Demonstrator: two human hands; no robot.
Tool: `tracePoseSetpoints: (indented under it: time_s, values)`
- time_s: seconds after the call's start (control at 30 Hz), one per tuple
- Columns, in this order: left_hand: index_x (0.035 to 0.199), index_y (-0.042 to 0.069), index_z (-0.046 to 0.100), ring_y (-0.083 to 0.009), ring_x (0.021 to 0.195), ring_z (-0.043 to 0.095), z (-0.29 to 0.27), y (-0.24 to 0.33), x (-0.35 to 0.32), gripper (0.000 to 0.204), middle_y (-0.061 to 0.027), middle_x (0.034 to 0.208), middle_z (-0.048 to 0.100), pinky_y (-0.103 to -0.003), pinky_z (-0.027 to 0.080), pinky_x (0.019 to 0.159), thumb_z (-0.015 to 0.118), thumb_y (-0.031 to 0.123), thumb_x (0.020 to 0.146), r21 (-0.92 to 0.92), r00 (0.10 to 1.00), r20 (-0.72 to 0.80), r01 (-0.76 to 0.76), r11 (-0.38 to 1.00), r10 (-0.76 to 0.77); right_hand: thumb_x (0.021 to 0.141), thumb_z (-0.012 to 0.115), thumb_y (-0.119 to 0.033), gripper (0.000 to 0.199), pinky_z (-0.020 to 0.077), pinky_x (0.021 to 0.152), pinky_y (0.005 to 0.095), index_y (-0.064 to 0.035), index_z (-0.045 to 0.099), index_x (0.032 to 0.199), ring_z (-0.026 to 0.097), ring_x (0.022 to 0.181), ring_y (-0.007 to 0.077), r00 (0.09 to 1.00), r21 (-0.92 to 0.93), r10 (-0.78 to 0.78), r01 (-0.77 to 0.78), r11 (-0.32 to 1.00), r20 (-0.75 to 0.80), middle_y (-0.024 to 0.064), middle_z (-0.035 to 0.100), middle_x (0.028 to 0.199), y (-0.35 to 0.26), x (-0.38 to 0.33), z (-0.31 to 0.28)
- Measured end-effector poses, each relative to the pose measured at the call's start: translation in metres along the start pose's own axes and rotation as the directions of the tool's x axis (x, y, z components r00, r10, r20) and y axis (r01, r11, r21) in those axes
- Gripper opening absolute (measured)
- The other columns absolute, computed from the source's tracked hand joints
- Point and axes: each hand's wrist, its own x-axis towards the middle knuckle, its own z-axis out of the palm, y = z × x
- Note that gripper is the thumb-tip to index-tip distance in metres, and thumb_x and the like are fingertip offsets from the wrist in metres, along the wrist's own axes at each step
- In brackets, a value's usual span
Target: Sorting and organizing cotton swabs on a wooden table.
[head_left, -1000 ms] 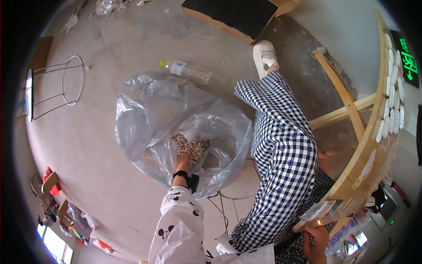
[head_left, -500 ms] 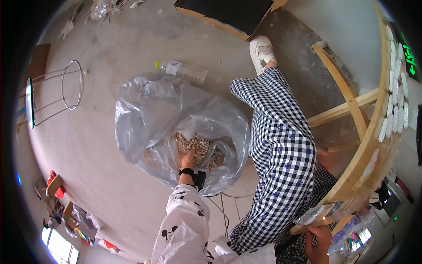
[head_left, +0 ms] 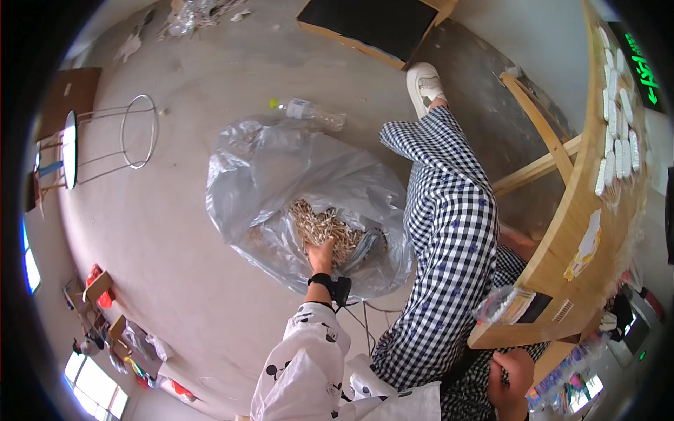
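A view from above onto a bare concrete floor point(head_left: 175, 231). At far left stands a wire stool frame point(head_left: 130, 133) with a round ring top, next to a small round mirror or tabletop point(head_left: 70, 149) seen edge on. Low at the left rim lie small red and brown packages point(head_left: 98, 291), too small and bent by the lens to identify.

In the middle lies a large clear plastic bag point(head_left: 281, 175), crumpled and shiny grey, open toward the person. Inside it sits a heap of small pale tan sticks or pegs point(head_left: 326, 226), tangled together; their exact kind is hard to make out. The left hand point(head_left: 321, 254) reaches into the bag and rests on the heap, fingers buried among the pieces, so it cannot be told whether it grips any. It wears a black wrist device point(head_left: 330, 283) and a white sleeve point(head_left: 305, 351) with black spots.

Just beyond the bag lies a clear plastic bottle point(head_left: 309, 112) with a yellow cap. A black panel point(head_left: 375, 24) in a wooden frame lies at the top.

To the right stretches a leg in black-and-white checked trousers point(head_left: 449, 231), ending in a white shoe point(head_left: 425, 83). The right hand point(head_left: 511, 372), near the bottom edge, is curled closed, but what it holds is hidden. At far right a curved wooden table point(head_left: 576, 210) carries rows of small white packets point(head_left: 618, 126), a yellow slip and a clear packet. A green lit sign point(head_left: 642, 67) glows at the top right corner.
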Motion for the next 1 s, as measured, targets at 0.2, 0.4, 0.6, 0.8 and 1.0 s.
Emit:
tracePoseSetpoints:
  time_s: [0.2,0.4,0.6,0.8,1.0]
  values:
    - [0.126,-0.009,0.046,-0.0416,0.116,0.058,-0.04,0.032,-0.046,0.084,-0.0303,0.12,0.06,-0.041,0.044,0.1,0.083,0.03,0.063,0.26,0.989,-0.13,0.105,0.96,-0.073,0.078,0.066,0.009,0.027,0.0447,0.061,0.0386,-0.0018,0.062,0.103,0.057,0.065,0.0305,0.995,0.065,-0.087,0.09,0.994,-0.045,0.0135,0.059,0.076,-0.014,-0.017,0.006]
    - [0.116,-0.005,0.056,-0.0356,0.099,0.067,-0.124,-0.029,-0.047,0.065,-0.0229,0.103,0.068,-0.04,0.052,0.087,0.08,0.022,0.062,0.307,0.969,0.082,0.196,0.931,-0.231,0.079,0.066,0.009,0.025,0.0451,0.063,0.0375,0.0,0.062,0.102,0.057,0.067,0.0301,0.968,0.024,-0.178,0.185,0.982,-0.176,0.0137,0.059,0.076,-0.009,-0.045,0.002]
    - [0.126,0.0,0.052,-0.0411,0.115,0.06,-0.142,-0.058,-0.08,0.075,-0.0257,0.121,0.063,-0.045,0.047,0.099,0.079,0.03,0.064,0.586,0.999,-0.054,0.03,0.81,0.002,0.08,0.065,0.008,0.023,0.0448,0.062,0.0371,0.0005,0.063,0.102,0.058,0.067,0.0291,0.972,-0.027,-0.119,0.116,0.993,-0.204,0.014,0.059,0.077,-0.003,-0.066,-0.006]
    - [0.125,0.001,0.051,-0.0414,0.11,0.062,-0.098,0.007,-0.049,0.074,-0.0269,0.121,0.062,-0.046,0.05,0.094,0.077,0.032,0.064,0.537,0.991,-0.121,0.013,0.843,0.062,0.08,0.065,0.008,0.024,0.0444,0.061,0.0369,0.0002,0.062,0.103,0.058,0.067,0.0287,0.976,-0.056,-0.113,0.104,0.993,-0.184,0.0137,0.059,0.076,-0.009,-0.069,-0.01]
    - [0.118,0.004,0.051,-0.0407,0.105,0.064,0.002,0.126,-0.03,0.069,-0.0233,0.11,0.066,-0.049,0.053,0.087,0.079,0.034,0.063,0.577,0.975,-0.041,-0.157,0.801,0.22,0.08,0.064,0.009,0.025,0.0437,0.062,0.0369,0.0001,0.062,0.103,0.057,0.066,0.0283,0.979,-0.113,-0.103,0.084,0.99,-0.175,0.013,0.059,0.075,-0.006,-0.07,-0.017]
